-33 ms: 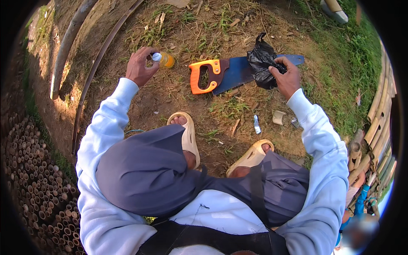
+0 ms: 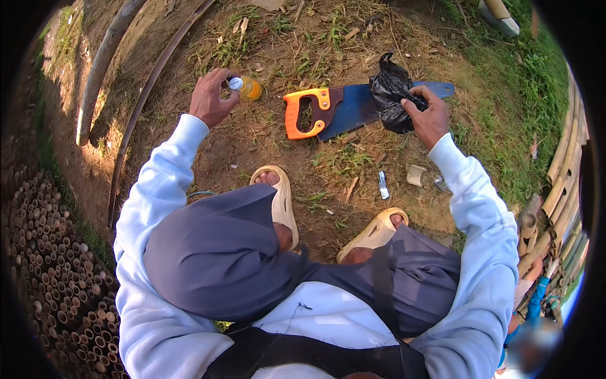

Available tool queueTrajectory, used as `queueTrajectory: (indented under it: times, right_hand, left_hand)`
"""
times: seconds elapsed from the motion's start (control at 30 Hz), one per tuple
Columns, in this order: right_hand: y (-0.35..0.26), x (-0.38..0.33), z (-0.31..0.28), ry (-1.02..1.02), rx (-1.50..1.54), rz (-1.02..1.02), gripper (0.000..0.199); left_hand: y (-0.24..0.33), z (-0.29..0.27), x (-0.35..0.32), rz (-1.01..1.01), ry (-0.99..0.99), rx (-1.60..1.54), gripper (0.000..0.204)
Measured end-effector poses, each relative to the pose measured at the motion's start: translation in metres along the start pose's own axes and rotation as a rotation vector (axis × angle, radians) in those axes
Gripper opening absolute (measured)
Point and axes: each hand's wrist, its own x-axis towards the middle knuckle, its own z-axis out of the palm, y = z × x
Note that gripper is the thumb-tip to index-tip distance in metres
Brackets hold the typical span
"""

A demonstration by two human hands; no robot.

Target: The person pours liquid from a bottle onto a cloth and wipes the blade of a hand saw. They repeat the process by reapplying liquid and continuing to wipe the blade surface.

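Observation:
Between thumb and forefinger of my left hand [image 2: 212,98] is the white cap of a small bottle [image 2: 251,88] of yellow-orange liquid, tilted to the right. A crumpled black plastic bag [image 2: 389,88] is pinched in the closed fingers of my right hand [image 2: 430,115]. What the bag holds, if anything, is hidden. Under the bag, a handsaw [image 2: 353,108] lies on the ground with its orange and dark handle to the left. The bag covers part of its blue blade, and the tip shows beyond my right hand.
My feet in beige clogs [image 2: 377,235] rest on the soil. A small wrapper [image 2: 383,185] and a curved pale piece [image 2: 415,175] lie nearby. Bamboo poles [image 2: 564,170] line the right; stacked cut bamboo [image 2: 60,271] stands left, near a long curved strip [image 2: 142,95]. Another person [image 2: 536,297] is at lower right.

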Motion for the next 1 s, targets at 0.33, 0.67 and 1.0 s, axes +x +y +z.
queueTrajectory:
  times: [0.33, 0.67, 1.0]
  right_hand:
    - [0.002, 0.002, 0.006, 0.004, 0.035, -0.066, 0.019]
    - [-0.026, -0.011, -0.007, 0.027, 0.106, -0.197, 0.02]
    - [-0.054, -0.032, -0.01, 0.042, -0.194, -0.707, 0.03]
  left_hand:
    - [-0.005, -0.004, 0.009, -0.004, -0.028, -0.071, 0.047]
    - [0.079, -0.019, 0.036, 0.134, 0.076, -0.172, 0.034]
    - [0.216, -0.026, 0.091, 0.632, -0.134, -0.049, 0.03]
